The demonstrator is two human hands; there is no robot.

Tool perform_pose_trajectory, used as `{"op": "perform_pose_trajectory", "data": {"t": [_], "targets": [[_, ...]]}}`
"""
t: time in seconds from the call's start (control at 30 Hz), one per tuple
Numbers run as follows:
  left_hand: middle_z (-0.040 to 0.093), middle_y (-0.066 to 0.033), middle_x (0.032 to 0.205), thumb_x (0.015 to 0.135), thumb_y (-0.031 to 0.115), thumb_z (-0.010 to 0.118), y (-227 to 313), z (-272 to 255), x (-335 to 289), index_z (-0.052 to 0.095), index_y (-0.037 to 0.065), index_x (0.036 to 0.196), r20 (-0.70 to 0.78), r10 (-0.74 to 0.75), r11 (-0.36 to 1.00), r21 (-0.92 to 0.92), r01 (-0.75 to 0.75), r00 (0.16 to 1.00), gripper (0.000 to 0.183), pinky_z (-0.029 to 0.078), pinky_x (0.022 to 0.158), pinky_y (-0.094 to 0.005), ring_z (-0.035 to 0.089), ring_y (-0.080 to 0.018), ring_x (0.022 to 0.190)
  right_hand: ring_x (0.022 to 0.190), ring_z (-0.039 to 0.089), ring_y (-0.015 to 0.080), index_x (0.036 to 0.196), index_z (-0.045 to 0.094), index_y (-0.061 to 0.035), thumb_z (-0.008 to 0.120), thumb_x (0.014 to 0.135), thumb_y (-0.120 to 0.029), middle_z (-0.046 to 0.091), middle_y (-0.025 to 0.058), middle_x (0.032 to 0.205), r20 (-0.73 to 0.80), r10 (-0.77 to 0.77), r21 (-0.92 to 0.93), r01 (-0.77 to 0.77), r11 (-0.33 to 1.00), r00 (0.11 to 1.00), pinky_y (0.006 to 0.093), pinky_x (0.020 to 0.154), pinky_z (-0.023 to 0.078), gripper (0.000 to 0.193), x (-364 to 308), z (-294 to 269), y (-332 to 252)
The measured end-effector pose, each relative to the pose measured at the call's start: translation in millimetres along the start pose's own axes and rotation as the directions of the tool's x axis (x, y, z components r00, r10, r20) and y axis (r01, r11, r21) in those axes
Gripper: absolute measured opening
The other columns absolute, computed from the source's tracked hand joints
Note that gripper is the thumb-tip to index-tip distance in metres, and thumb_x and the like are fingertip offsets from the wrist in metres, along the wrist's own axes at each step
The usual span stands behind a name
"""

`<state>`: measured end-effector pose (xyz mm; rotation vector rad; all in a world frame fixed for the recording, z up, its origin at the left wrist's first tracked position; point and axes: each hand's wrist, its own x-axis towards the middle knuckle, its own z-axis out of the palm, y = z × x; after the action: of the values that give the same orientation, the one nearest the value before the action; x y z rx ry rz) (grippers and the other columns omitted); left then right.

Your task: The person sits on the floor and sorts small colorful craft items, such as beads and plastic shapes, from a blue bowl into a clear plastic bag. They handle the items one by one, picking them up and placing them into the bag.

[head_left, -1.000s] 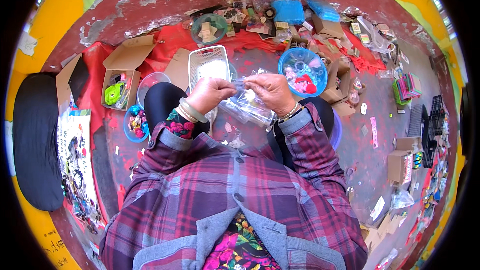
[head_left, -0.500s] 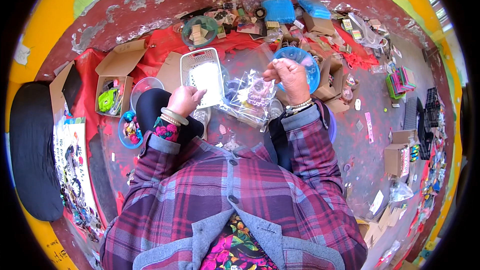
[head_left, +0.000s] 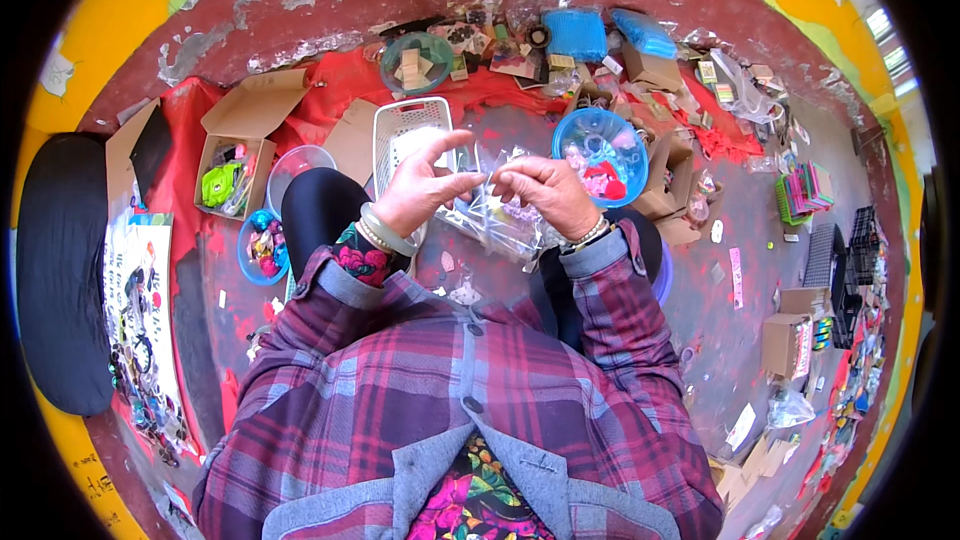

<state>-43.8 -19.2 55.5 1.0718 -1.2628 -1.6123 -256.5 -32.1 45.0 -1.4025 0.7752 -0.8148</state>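
Half a second before, the hands had stood well apart; now they had come near each other over the clear bag (head_left: 500,230). The left hand (head_left: 420,185) had moved in from the basket's near left part, and its grip, closed earlier, was open, thumb and forefinger spread with a gap between. The right hand (head_left: 550,195) had come away from the basin toward the left hand. Its thumb and fingertips were pinched together; whether they gripped a bag edge I could not tell. The bag lay between the knees, just beside the near right corner of the basket (head_left: 412,112), and the purple thing inside it showed less than before.

Counted on the floor (head_left: 735,360): one white basket, beyond the left hand; one blue basin (head_left: 603,118), beyond the right hand, with red and pink things in it; one green bowl (head_left: 440,65) near the floor's far edge; one clear bowl (head_left: 300,162) and one small blue bowl (head_left: 245,265) left of the knees. Two blue packs (head_left: 575,35) sat side by side at the far edge. One open box (head_left: 237,175) stood toward the far left corner, a lime-green thing inside. How many bags overlapped between the knees could not be told.
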Motion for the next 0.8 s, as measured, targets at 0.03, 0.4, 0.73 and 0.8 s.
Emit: {"op": "perform_pose_trajectory", "data": {"t": [0.03, 0.4, 0.73, 0.8], "targets": [[0.058, -0.0028, 0.098, 0.078, 0.013, 0.068, -2.2, 1.4, 2.5, 0.047, 0.005, 0.121, 0.026, -0.003, 1.000, 0.005, 0.003, 1.000, 0.049, 0.041, 0.051, -0.0155, 0.057, -0.0066, 0.069, 0.073, 0.058, 0.0098, 0.092, 0.063, 0.0032, 0.055, 0.087, -0.013, 0.063, 0.0037, 0.077, 0.003, -0.044, -0.021, 0.044, 0.999, 0.999, 0.0241, 0.067, 0.047, 0.018, 1.2, 2.1, 3.3], [0.057, 0.0008, 0.070, 0.080, 0.014, 0.067, -15.3, -2.4, 5.8, 0.056, 0.005, 0.084, 0.046, -0.095, 0.995, 0.029, 0.094, 0.994, 0.015, 0.041, 0.049, -0.0170, 0.058, -0.0067, 0.062, 0.066, 0.061, 0.0233, 0.085, 0.066, -0.0040, 0.063, 0.076, -0.011, 0.063, 0.0113, 0.074, -0.050, -0.351, -0.523, 0.275, 0.807, 0.935, 0.0308, 0.059, 0.047, 0.012, 5.4, 8.9, 10.4], [0.062, -0.0030, 0.077, 0.081, 0.007, 0.063, -18.9, -5.2, -2.9, 0.061, 0.001, 0.095, 0.074, -0.127, 0.990, -0.051, 0.131, 0.989, 0.015, 0.046, 0.056, -0.0191, 0.058, -0.0083, 0.063, 0.059, 0.055, 0.0076, 0.087, 0.065, 0.0006, 0.058, 0.083, -0.007, 0.061, 0.0033, 0.067, -0.111, -0.131, -0.202, 0.107, 0.974, 0.985, 0.0228, 0.053, 0.043, 0.011, 4.2, 15.0, 9.4], [0.061, -0.0022, 0.075, 0.081, 0.008, 0.063, -17.6, -5.6, -7.1, 0.062, 0.002, 0.091, 0.071, -0.170, 0.985, -0.029, 0.172, 0.983, 0.012, 0.045, 0.053, -0.0181, 0.057, -0.0074, 0.059, 0.057, 0.053, 0.0062, 0.088, 0.065, 0.0008, 0.059, 0.084, -0.007, 0.059, 0.0019, 0.065, -0.114, -0.144, -0.199, 0.119, 0.973, 0.983, 0.0216, 0.051, 0.042, 0.011, 3.4, 16.7, 8.4]]}}
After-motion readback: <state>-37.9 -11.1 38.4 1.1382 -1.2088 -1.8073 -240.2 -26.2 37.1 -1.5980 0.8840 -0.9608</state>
